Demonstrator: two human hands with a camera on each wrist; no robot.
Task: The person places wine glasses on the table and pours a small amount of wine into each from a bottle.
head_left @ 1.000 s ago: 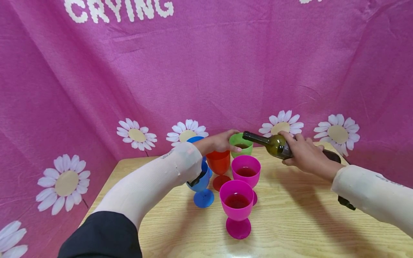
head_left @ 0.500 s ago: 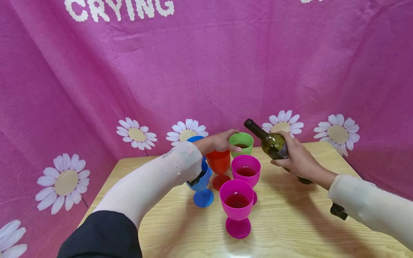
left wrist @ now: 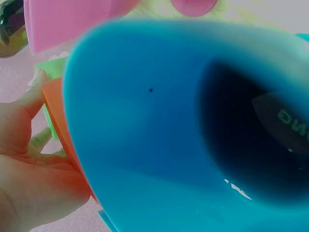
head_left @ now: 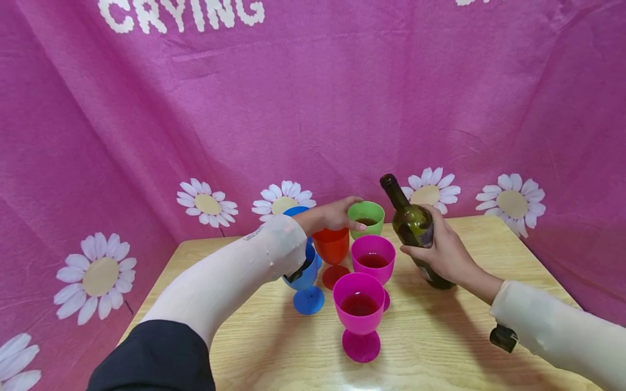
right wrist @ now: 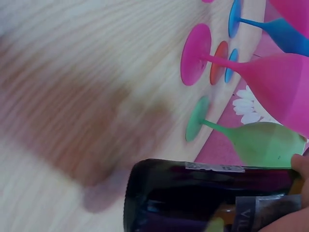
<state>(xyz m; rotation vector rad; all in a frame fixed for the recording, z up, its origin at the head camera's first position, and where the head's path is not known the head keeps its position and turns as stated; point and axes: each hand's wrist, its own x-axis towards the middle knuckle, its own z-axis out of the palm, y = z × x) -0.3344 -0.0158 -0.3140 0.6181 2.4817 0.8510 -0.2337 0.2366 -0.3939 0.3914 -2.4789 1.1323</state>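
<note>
In the head view my left hand (head_left: 335,215) reaches over the orange goblet (head_left: 332,247) and holds the green goblet (head_left: 373,231) by its bowl, thumb on the near side. The green goblet stands upright with some dark liquid inside. My right hand (head_left: 449,250) grips a green glass wine bottle (head_left: 412,220) round its body, right of the goblets. Its neck leans up and to the left, and its base is close over the table. In the right wrist view the bottle (right wrist: 193,193) lies across the bottom, its label partly covered by fingers.
Two pink goblets (head_left: 359,326) with red liquid stand in front. A blue goblet (head_left: 308,301) stands under my left wrist, with another blue goblet (head_left: 295,210) behind it, mostly hidden. The wooden table (head_left: 264,347) meets a pink cloth (head_left: 323,108) with daisies.
My right hand has tilted the bottle from nearly level, mouth over the green goblet, to more upright, drawing its neck up and right and lowering its base. My left hand has stayed put.
</note>
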